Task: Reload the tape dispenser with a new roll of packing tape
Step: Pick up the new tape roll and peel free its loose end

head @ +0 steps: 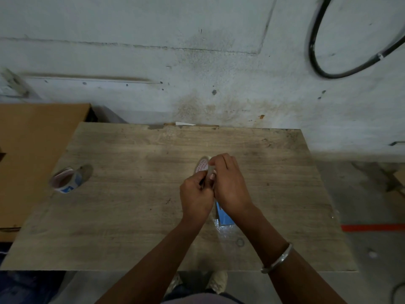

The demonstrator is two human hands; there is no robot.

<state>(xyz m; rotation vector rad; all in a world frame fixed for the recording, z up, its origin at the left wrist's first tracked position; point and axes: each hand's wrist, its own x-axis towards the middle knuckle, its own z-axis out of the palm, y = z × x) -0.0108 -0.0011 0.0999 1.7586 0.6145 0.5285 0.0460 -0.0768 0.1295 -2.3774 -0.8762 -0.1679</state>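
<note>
Head view: both hands, left [195,195] and right [230,187], pinching tape roll [202,165] over bench [135,194], likely picking loose its end.

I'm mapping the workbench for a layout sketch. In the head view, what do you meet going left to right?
Cardboard box → spare tape roll → left hand → right hand → steel bangle → red floor tape.

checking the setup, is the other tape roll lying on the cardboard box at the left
No, the other tape roll sits on the wooden table near its left edge, beside the cardboard box, not on it.
</note>
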